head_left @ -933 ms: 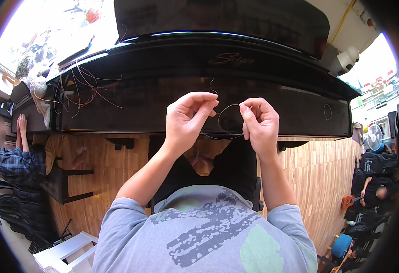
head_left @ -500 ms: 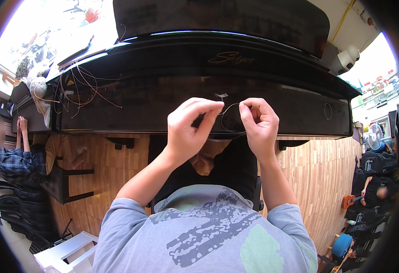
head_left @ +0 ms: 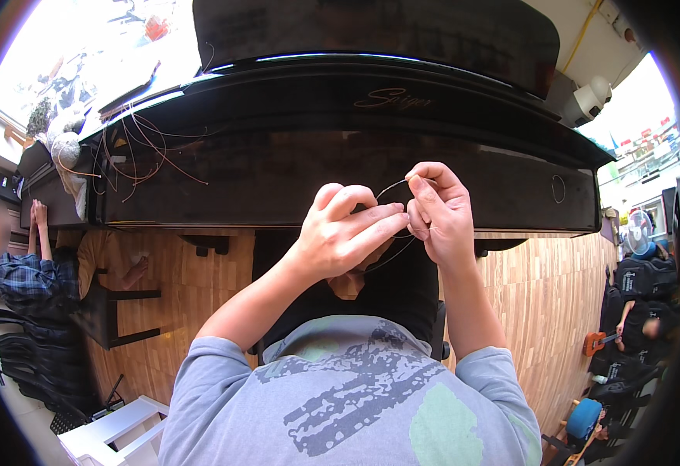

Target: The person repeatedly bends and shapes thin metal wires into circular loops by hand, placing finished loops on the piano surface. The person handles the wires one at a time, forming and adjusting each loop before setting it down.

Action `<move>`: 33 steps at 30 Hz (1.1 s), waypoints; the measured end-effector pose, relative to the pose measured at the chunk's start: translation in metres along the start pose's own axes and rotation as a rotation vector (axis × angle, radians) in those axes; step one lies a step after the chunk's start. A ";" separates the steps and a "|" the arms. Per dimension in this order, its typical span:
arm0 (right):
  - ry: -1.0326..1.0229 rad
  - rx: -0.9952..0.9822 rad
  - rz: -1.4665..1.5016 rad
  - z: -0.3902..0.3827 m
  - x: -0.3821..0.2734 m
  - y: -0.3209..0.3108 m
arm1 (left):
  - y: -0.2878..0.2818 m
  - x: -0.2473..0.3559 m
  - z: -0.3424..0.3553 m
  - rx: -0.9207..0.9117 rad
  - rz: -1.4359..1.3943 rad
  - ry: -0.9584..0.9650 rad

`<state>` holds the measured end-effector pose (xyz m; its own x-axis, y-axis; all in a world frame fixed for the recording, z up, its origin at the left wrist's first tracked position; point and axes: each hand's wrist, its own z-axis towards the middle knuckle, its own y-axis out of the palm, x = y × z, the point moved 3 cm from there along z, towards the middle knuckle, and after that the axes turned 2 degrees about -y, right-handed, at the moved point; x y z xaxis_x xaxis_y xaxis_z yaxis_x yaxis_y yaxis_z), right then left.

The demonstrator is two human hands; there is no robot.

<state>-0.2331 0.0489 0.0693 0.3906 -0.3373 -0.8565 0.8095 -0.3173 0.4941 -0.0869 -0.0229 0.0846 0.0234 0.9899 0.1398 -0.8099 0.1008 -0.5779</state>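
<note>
In front of me, over the near edge of a closed black piano (head_left: 278,179), my two hands meet around a thin metal string (head_left: 391,186). My right hand (head_left: 442,210) pinches it between thumb and fingers. My left hand (head_left: 344,233) reaches across, its fingertips pressed together on the string against the right hand's fingers. Part of the string arcs above the hands, and another stretch loops below them toward my lap. Where exactly the left fingers grip is hidden. Several loose coiled strings (head_left: 157,159) lie at the piano's left end.
A small string loop (head_left: 559,189) lies on the piano's right side. To the left sits a person in a plaid shirt (head_left: 37,276), near a black bench (head_left: 115,314). An orange ukulele (head_left: 593,343), black bags (head_left: 644,277) and a fan (head_left: 638,231) are at right.
My left hand has moved right and slightly nearer to me, and its fingers now touch my right hand. The string's loop has shifted lower. A small pale piece by the left fingertips is out of sight.
</note>
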 end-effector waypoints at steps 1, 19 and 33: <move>0.011 -0.003 0.030 0.000 -0.001 0.000 | 0.000 0.000 0.000 0.007 0.021 -0.005; -0.032 0.051 -0.315 -0.001 0.007 0.002 | 0.009 0.004 0.003 -0.349 0.219 -0.332; -0.062 0.067 -0.436 -0.001 0.008 0.008 | 0.012 0.019 0.005 -0.393 0.201 -0.350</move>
<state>-0.2235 0.0443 0.0666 -0.0092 -0.2112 -0.9774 0.8617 -0.4977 0.0995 -0.0990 -0.0029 0.0843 -0.3588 0.9081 0.2159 -0.4979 0.0095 -0.8672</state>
